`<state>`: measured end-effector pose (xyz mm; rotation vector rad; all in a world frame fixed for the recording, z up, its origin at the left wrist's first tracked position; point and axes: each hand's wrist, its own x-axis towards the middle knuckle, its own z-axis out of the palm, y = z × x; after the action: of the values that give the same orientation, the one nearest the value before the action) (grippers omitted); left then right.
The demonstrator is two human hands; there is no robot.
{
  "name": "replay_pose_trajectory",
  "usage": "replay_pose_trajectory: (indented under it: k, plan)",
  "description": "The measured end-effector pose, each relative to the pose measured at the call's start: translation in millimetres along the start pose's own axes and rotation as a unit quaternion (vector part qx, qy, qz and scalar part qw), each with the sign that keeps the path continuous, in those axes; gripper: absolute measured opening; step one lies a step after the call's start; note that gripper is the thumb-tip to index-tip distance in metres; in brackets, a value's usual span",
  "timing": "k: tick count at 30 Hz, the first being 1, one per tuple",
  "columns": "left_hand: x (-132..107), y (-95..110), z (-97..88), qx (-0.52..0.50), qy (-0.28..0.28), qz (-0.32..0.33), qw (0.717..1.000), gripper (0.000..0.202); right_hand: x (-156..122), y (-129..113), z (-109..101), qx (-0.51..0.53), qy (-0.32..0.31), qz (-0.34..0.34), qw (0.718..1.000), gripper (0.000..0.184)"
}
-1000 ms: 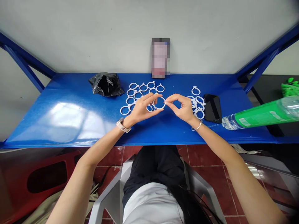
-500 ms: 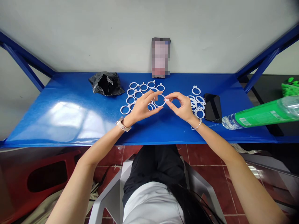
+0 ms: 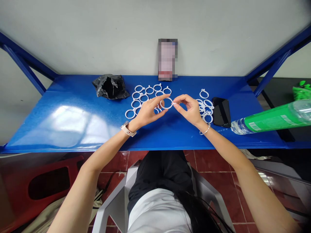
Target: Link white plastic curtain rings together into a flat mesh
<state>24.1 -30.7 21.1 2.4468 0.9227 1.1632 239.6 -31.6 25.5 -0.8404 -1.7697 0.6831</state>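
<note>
A white curtain ring [image 3: 166,108] with a small eyelet is held up between my two hands over the blue table. My left hand [image 3: 148,111] has its thumb and index finger at the ring's lower and upper edges; the grip looks light. The thumb and forefinger of my right hand [image 3: 189,108] pinch the eyelet at the ring's right side. Beneath and behind my left hand lie several more white rings [image 3: 135,104], partly covered by it. A second, overlapping heap of such rings [image 3: 208,119] lies just right of my right hand.
A torn black plastic bag [image 3: 98,92] sits at the back left of the blue table [image 3: 60,119]. One phone [image 3: 166,61], its screen blurred, leans against the wall. A dark phone [image 3: 221,111] and a green-labelled bottle [image 3: 269,118] are on the right.
The held ring has shifted slightly up and to the right, and its lower edge sits a little higher above my left thumb. Both hands are otherwise almost still.
</note>
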Motion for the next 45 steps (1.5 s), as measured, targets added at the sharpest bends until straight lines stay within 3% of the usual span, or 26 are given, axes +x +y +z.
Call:
replay_pose_trajectory:
  k: [5,10,18,30,38,45]
  plan:
    - [0.4,-1.1,1.0,0.001,0.020,0.013,1.000,0.042,0.8,0.6,0.3,0.021,-0.004,-0.016,1.000,0.012]
    - [3.2,0.4,-1.9,0.007,0.050,0.048,0.998,0.011,1.0,0.8,0.7,0.017,0.000,-0.006,1.000,0.013]
    - [5.3,2.1,-3.1,0.019,0.097,0.079,0.992,0.005,1.5,1.5,-0.9,0.008,-0.007,-0.017,1.000,0.009]
    - [5.0,3.2,-4.4,0.022,0.088,0.075,0.993,0.013,2.6,4.2,-1.4,0.010,-0.006,0.007,1.000,0.008]
    - [3.3,-2.5,-2.7,0.029,0.065,0.048,0.996,0.014,3.4,1.8,-1.0,0.013,0.002,0.044,0.999,0.020]
    - [3.1,-2.9,-0.2,0.014,0.009,0.017,1.000,0.020,5.7,7.2,-2.5,0.081,-0.014,0.142,0.986,0.030]
